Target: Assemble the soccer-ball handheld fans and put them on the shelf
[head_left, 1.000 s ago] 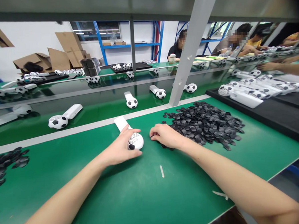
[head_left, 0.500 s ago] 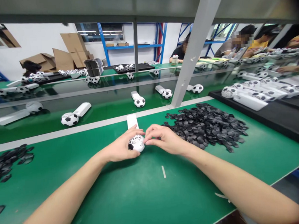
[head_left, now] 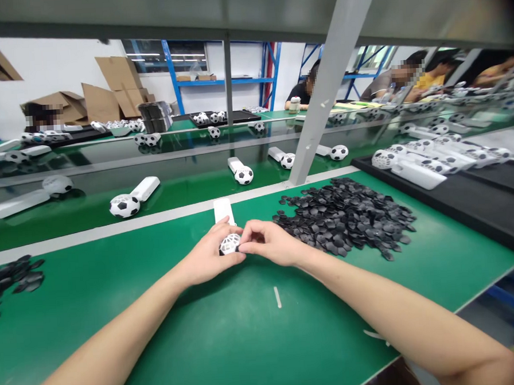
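Observation:
My left hand (head_left: 208, 255) grips the ball-shaped white head of a football-patterned hand fan (head_left: 227, 234), whose white handle points away from me on the green bench (head_left: 247, 331). My right hand (head_left: 270, 243) meets it from the right, fingertips pinched against the ball's side; whether a small black piece sits under the fingertips is hidden. A big heap of black hexagonal pieces (head_left: 344, 214) lies just right of my right hand.
Several finished football fans, one of them (head_left: 132, 198), lie on the conveyor belt beyond the white strip. A black tray (head_left: 476, 192) with more fans is at right. A smaller pile of black pieces (head_left: 9, 280) sits at left. A metal post (head_left: 321, 103) rises behind the heap. People sit across.
My right hand left the black heap and came left to the fan's ball head, now pinching against it. The left hand kept holding the fan.

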{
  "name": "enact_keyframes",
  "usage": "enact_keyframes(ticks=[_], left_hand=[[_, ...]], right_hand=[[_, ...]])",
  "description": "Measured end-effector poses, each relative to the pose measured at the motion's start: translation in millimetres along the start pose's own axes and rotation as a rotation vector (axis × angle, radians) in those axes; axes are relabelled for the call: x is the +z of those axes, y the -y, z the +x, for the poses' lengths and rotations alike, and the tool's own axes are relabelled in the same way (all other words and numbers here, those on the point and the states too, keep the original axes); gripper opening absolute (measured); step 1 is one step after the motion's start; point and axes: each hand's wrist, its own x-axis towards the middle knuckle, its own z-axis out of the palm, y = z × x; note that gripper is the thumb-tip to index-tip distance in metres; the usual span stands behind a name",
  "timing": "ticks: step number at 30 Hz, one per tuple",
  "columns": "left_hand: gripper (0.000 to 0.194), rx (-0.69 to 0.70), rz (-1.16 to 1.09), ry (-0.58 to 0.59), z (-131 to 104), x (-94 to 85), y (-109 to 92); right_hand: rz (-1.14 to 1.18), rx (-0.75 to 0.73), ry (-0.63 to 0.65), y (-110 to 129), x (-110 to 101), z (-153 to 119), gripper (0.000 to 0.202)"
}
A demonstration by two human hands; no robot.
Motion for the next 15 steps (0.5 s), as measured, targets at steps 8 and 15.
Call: enact_keyframes(ticks=[8,15], left_hand=[[0.043,-0.106,-0.097,0.005,1.4,1.0,-3.9],[0.046,-0.126,-0.097,0.02,0.3,-2.2,-6.0]], right_hand=[[0.228,0.204,0.004,-1.7,4.9,2.8,0.015],[0.188,0.148,0.005,-2.8,8.0,-1.3,0.015]])
